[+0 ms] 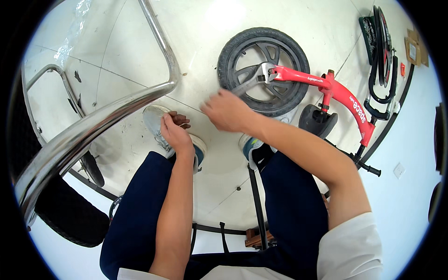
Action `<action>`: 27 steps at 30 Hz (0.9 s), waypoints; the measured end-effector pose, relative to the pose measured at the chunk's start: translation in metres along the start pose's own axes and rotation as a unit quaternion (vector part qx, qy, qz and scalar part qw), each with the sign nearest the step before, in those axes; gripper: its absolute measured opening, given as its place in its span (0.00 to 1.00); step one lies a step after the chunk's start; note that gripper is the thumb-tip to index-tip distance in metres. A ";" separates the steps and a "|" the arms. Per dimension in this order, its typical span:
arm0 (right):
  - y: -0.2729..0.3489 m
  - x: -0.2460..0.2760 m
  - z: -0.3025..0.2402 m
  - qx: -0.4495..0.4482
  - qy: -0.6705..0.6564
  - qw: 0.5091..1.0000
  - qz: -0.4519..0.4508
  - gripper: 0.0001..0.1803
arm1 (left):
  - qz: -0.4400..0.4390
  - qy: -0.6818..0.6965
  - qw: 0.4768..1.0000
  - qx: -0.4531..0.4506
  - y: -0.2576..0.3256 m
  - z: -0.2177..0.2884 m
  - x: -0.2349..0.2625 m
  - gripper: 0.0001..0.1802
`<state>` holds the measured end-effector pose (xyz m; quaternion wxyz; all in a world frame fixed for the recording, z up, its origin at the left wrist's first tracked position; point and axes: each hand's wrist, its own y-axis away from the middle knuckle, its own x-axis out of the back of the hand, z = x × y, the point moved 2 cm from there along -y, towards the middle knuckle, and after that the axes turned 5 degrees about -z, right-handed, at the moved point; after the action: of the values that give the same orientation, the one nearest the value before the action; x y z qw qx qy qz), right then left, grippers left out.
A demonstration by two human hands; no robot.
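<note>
A red children's bike (347,99) lies on its side on the floor, in front of me to the right. Its black wheel (263,110) faces up at the end of the red frame. My right hand (227,111) is closed round the handle of a silver adjustable wrench (249,85). The wrench head sits at the wheel's hub, by the end of the red fork; the jaw's exact grip is not clear. My left hand (176,130) hangs above my left shoe (153,122), its smudged fingers loosely bent and apart, with nothing seen in them.
A bent chrome chair frame (105,112) rises close on my left, with a black pad (72,212) below. Another wheel (383,49) and cardboard (414,49) stand far right. A black bar (257,205) stands between my legs. The bike's handlebar (368,169) reaches toward the wall.
</note>
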<state>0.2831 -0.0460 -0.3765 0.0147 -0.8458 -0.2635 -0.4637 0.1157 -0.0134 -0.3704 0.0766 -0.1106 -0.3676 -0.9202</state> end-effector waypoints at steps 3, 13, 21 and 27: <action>0.081 0.004 -0.010 0.075 0.005 0.990 -0.122 0.09 | -0.024 -0.001 1.000 0.018 0.006 -0.007 -0.002 0.19; 0.194 0.146 0.083 -0.236 -0.031 0.970 -0.057 0.31 | -0.100 -0.023 0.993 0.059 0.007 -0.017 -0.012 0.23; 0.128 0.176 0.228 -0.373 -0.063 0.920 -0.101 0.14 | -0.130 -0.031 0.989 0.059 0.008 -0.023 -0.017 0.26; -0.018 0.137 0.213 -0.365 -0.124 0.909 0.159 0.24 | -0.133 -0.033 0.989 0.063 0.007 -0.020 -0.020 0.26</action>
<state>0.4993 0.0864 -0.3936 -0.2542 -0.8735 0.0619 -0.4107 0.1331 -0.0311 -0.3854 -0.0514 -0.0861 -0.4385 -0.8931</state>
